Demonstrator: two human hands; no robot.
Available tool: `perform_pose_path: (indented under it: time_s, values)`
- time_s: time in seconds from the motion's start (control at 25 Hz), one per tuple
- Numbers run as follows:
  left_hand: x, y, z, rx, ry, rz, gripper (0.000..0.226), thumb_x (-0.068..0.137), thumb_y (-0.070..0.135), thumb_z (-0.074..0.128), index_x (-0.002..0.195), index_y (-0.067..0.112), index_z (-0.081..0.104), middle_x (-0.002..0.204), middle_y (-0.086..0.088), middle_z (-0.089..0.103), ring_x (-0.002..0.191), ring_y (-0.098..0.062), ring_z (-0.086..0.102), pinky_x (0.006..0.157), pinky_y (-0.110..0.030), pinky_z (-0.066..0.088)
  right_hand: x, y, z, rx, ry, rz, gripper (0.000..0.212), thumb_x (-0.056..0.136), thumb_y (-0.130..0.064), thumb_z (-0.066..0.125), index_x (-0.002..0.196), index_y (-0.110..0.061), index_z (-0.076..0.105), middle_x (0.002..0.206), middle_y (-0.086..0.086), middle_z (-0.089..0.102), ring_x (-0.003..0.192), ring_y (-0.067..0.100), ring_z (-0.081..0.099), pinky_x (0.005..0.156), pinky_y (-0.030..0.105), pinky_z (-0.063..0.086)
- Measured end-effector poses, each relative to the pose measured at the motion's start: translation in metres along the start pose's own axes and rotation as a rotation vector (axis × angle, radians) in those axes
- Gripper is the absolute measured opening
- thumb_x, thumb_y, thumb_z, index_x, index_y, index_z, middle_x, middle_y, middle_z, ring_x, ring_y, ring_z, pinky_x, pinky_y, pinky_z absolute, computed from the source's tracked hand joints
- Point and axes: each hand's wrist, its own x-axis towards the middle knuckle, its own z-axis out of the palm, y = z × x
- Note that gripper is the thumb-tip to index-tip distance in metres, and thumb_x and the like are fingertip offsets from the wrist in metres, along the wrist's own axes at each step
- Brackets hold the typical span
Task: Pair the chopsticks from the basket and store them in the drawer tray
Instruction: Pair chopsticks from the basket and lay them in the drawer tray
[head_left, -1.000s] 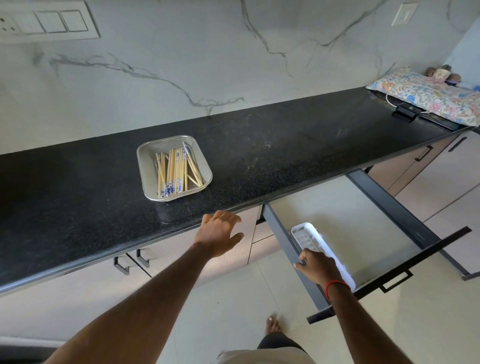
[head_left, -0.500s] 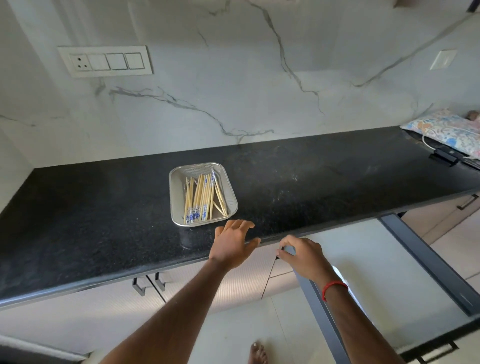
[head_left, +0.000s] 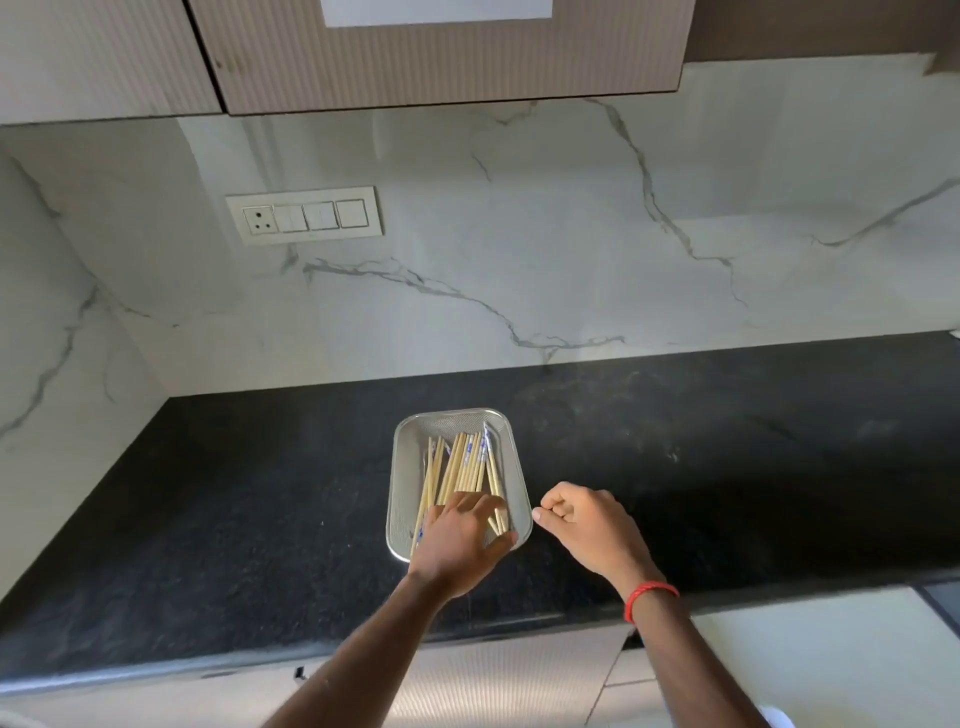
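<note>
A white marble wall (head_left: 519, 249) with grey veins rises behind a black speckled tabletop (head_left: 208, 509), and wood-grain upper cabinets (head_left: 447, 52) hang above. A switch panel (head_left: 304, 215) is set in the wall at the left. Near the front edge of the tabletop sits a metal mesh basket (head_left: 410, 447) holding a loose bundle of pale chopsticks (head_left: 462, 462), some with blue-patterned ends, lying roughly lengthwise. The left hand (head_left: 460, 540) is inside the near end of the basket, its fingers (head_left: 493, 506) spread and pressed down among the chopsticks; whether they grip any cannot be told. The right hand (head_left: 582, 519) hovers just beside the basket's right rim, fingers curled loosely inward and empty, a red thread band (head_left: 649, 595) on its wrist.
</note>
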Motion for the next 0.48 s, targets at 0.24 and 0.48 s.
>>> perform_pose_path:
  time_s: [0.24,0.48]
  values:
    - [0.044,-0.027,0.001,-0.033,0.030,-0.146,0.050,0.092,0.055,0.055,0.137,0.035,0.050,0.147,0.010,0.054,0.138,-0.012,0.043,0.110,-0.041,0.037,0.065,-0.019,0.031,-0.055,-0.026,-0.076,0.013,0.089,-0.029,0.066,0.096,-0.018,0.067,0.094,0.002,0.074,0.084,0.021,0.071,0.068,0.029,0.057]
    - [0.061,-0.032,0.002,-0.425,0.014,-0.353,0.053,0.093,0.038,0.066,0.140,0.020,0.051,0.147,-0.002,0.054,0.131,-0.019,0.053,0.109,-0.037,0.045,0.090,-0.026,0.074,-0.200,-0.130,-0.172,0.017,0.092,-0.021,0.064,0.106,-0.011,0.065,0.104,0.012,0.070,0.096,0.030,0.070,0.078,0.040,0.060]
